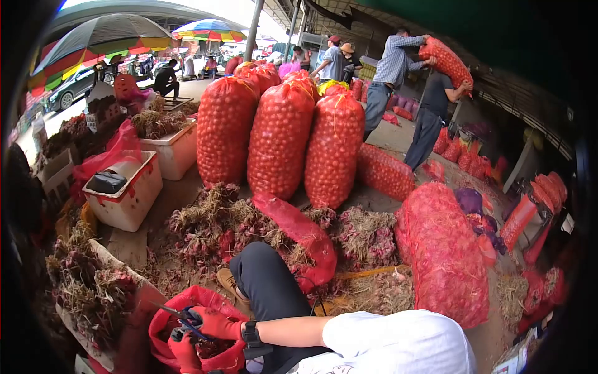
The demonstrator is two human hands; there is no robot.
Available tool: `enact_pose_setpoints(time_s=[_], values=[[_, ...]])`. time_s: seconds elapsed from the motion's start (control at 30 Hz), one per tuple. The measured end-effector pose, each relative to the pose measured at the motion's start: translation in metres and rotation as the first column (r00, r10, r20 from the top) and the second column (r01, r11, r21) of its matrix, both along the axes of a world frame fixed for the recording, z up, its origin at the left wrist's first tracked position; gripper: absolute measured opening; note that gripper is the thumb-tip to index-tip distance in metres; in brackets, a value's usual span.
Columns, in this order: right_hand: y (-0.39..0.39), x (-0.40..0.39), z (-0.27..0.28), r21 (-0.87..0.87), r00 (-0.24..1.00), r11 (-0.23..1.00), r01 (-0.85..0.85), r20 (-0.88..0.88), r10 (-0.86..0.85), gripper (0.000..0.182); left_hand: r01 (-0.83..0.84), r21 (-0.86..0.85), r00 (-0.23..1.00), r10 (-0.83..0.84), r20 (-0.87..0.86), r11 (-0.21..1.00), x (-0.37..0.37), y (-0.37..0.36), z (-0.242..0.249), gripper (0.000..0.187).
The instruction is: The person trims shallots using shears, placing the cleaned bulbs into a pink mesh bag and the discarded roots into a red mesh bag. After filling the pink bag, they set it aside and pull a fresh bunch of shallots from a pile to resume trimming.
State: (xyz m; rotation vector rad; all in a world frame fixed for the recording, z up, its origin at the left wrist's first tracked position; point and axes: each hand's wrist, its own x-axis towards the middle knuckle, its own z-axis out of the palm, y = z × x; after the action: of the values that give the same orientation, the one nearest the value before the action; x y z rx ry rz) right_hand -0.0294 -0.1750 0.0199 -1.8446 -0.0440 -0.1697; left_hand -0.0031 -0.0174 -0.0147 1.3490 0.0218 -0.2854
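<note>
My right hand (212, 321), in a red glove with a black band at the wrist, is closed around a pair of scissors (169, 310). The blades point up and left. Just below it, my left hand (184, 350), also red-gloved, has its fingers curled in, and what they hold is hidden. Both hands are over an open red bag (163, 333) with dark reddish bulbs (213, 348) inside. Left of the bag lies a heap of shallots with dry stalks (93, 290). My bent knee (258, 255) is beside the bag.
Full red mesh sacks (281, 140) stand ahead, and a large stuffed sack (442, 255) lies at right. Unsorted shallots (218, 218) cover the ground. White tubs (124, 202) stand at left. Two people (389, 65) lift a sack (447, 61) behind.
</note>
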Motion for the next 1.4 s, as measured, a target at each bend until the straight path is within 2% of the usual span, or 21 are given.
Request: enact_pose_setpoints(time_s=[0.07,0.13,0.17,0.27,0.3,0.37,0.43,0.53,0.6,0.7,0.77,0.8,0.83,0.87,0.9,0.93,0.97,1.0,1.03,1.07,1.4], values=[[0.002,0.002,-0.003,-0.136,0.992,0.991,-0.004,0.123,0.021,0.037,0.013,0.356,0.874,-0.184,0.450,0.934,0.001,0.008,0.004,0.005],[0.002,0.001,0.008,-0.247,0.980,0.968,-0.049,0.175,0.094,0.037,-0.149,0.633,0.544,-0.471,0.694,0.760,0.000,0.015,0.012,0.012],[0.003,0.000,0.014,-0.259,0.979,0.965,-0.050,0.180,0.099,0.034,-0.045,0.683,0.682,-0.477,0.554,0.729,-0.002,0.016,0.019,0.017],[0.003,0.004,0.006,0.010,0.990,0.991,-0.132,0.056,0.131,0.032,-0.130,0.574,0.722,-0.320,0.614,0.808,0.002,0.009,0.022,0.015],[0.003,0.005,0.004,0.012,0.992,0.995,-0.098,0.082,0.097,0.032,-0.228,0.513,0.587,-0.304,0.751,0.828,0.002,0.005,0.029,0.016],[0.000,0.007,0.001,0.029,0.997,0.996,-0.081,0.019,0.080,0.032,0.103,0.220,0.856,-0.199,0.478,0.970,-0.006,0.000,0.036,0.014],[-0.001,-0.001,0.025,0.075,0.992,0.997,-0.032,-0.118,0.041,0.031,0.054,0.517,0.684,-0.409,0.604,0.854,-0.007,0.006,0.048,0.022],[0.003,0.004,0.017,0.308,0.973,0.950,0.049,-0.229,0.024,0.028,0.049,0.617,0.620,-0.508,0.597,0.785,0.000,0.010,0.033,0.018],[-0.007,0.006,0.006,0.158,0.984,0.986,-0.053,-0.158,0.078,0.026,0.225,0.097,0.954,-0.240,0.180,0.969,0.002,0.002,0.014,0.013],[-0.012,0.006,0.004,-0.042,0.984,0.983,-0.177,-0.042,0.176,0.022,0.191,0.118,0.969,-0.206,0.137,0.975,0.005,0.009,-0.007,0.014],[-0.012,0.007,0.024,0.166,0.965,0.966,-0.199,-0.141,0.223,0.023,0.009,0.200,0.958,-0.065,0.278,0.980,0.003,-0.004,0.016,0.013],[-0.001,0.014,-0.008,0.327,0.998,0.945,-0.027,-0.047,0.045,0.015,0.088,0.137,0.959,-0.121,0.255,0.987,0.006,-0.002,0.018,0.012],[-0.008,-0.002,0.053,-0.144,0.979,0.980,0.136,0.170,-0.111,0.014,0.089,0.078,0.977,-0.102,0.185,0.993,0.002,-0.009,0.046,0.013],[-0.008,-0.005,0.073,-0.224,0.983,0.963,0.151,0.133,-0.123,0.014,0.046,-0.050,0.993,-0.040,0.109,0.998,0.000,-0.013,0.056,0.014],[-0.006,0.012,0.013,0.485,0.988,0.873,0.043,-0.150,0.035,0.017,0.038,-0.176,0.999,-0.043,-0.029,0.984,-0.005,-0.011,0.069,0.015],[-0.005,0.010,0.027,0.716,0.970,0.698,0.014,-0.178,0.164,0.022,0.086,0.001,0.977,-0.084,0.198,0.996,-0.004,-0.003,0.059,0.016],[-0.008,0.010,0.045,0.758,0.896,0.651,0.033,-0.311,0.316,0.029,0.051,0.171,0.905,-0.118,0.408,0.984,-0.003,0.004,0.049,0.017],[-0.014,0.018,0.032,0.763,0.859,0.644,0.054,-0.364,0.359,0.035,0.047,-0.086,0.952,-0.019,0.305,0.995,0.004,0.007,0.033,0.017],[-0.021,0.021,0.014,0.898,0.854,0.422,0.121,-0.311,0.417,0.046,0.065,-0.404,0.988,-0.002,0.154,0.912,0.005,0.015,0.041,0.016],[-0.021,0.019,0.025,0.887,0.881,0.460,0.049,-0.256,0.398,0.042,-0.068,-0.598,0.996,0.094,0.013,0.799,0.006,0.014,0.046,0.018],[-0.019,0.020,0.057,0.732,0.952,0.665,-0.147,-0.078,0.296,0.030,-0.031,-0.225,0.993,0.055,0.100,0.974,-0.002,-0.001,0.086,0.033]])
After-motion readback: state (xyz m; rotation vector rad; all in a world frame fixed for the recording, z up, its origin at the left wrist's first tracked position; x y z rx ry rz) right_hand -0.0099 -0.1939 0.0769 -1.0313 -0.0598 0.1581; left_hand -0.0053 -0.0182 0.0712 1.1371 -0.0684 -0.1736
